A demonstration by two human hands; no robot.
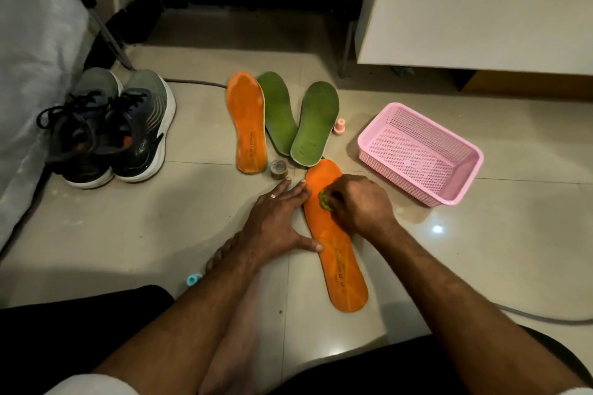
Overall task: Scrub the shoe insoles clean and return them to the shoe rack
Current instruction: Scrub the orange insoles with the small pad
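Seated on a pale tiled floor [128, 228], one bare foot [231, 314] stretched forward between the forearms. Nearest orange insole [340, 266] flat on the tiles, toe end pointing away, heel end toward the body. Left hand [276, 221] laid flat beside its left edge, fingers straight and spread, fingertips [301, 183] reaching the insole's toe end, thumb tip touching the edge further down; a ring on one finger. Right hand [359, 205] on top of the insole's forward half, fingers curled around a small green scrubber [324, 200] pressed against the orange surface, most of the scrubber hidden under the fingers. Further out: a second orange insole [247, 122], then two green insoles [295, 120] overlapping at their near ends, the rightmost almost touching the scrubbed insole's tip. A small round tin [278, 167] just beyond the left fingertips. A pair of dark sneakers [112, 128] well off to the left, a pink perforated basket [420, 154] to the right, a small peach-coloured cap [339, 126] between basket and green insoles.
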